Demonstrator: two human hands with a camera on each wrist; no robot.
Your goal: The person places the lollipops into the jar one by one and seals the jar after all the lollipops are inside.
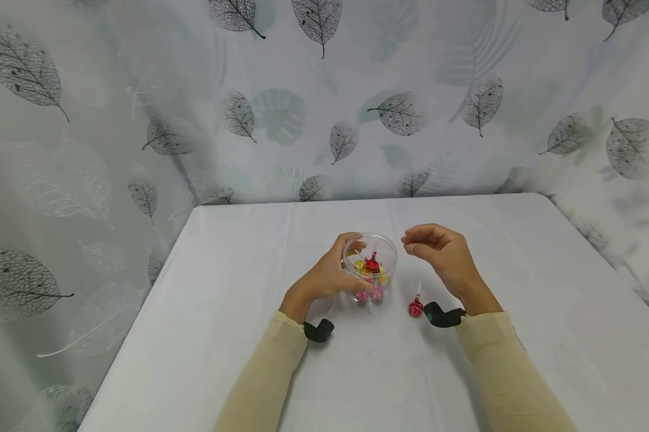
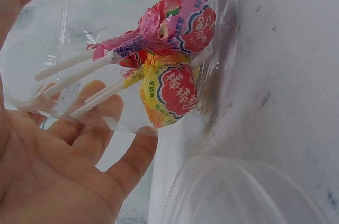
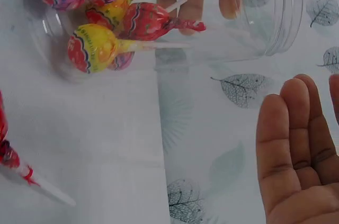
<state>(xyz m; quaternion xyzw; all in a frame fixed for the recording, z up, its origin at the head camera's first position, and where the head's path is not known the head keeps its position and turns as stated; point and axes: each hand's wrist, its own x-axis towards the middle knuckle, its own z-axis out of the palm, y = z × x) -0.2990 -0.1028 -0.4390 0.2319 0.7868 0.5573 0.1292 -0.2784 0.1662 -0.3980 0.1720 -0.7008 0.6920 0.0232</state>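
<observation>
My left hand (image 1: 327, 273) grips a clear plastic jar (image 1: 385, 247) around its side, and the jar stands on the white table with its top uncovered. Inside it are several wrapped lollipops: a red one (image 3: 148, 21), a yellow one (image 3: 94, 48) and pink ones (image 2: 190, 23). To the right of the jar, my right hand (image 1: 438, 249) hovers with bent fingers and holds nothing. Below that hand, a red lollipop (image 1: 415, 308) lies on the table, its white stick pointing away from me.
A clear round plastic piece (image 2: 238, 195), which looks like a lid, lies near my left wrist. The white-covered table (image 1: 238, 258) ends at a leaf-patterned curtain (image 1: 281, 120) behind and at the sides. Black straps (image 1: 444, 316) sit on both wrists.
</observation>
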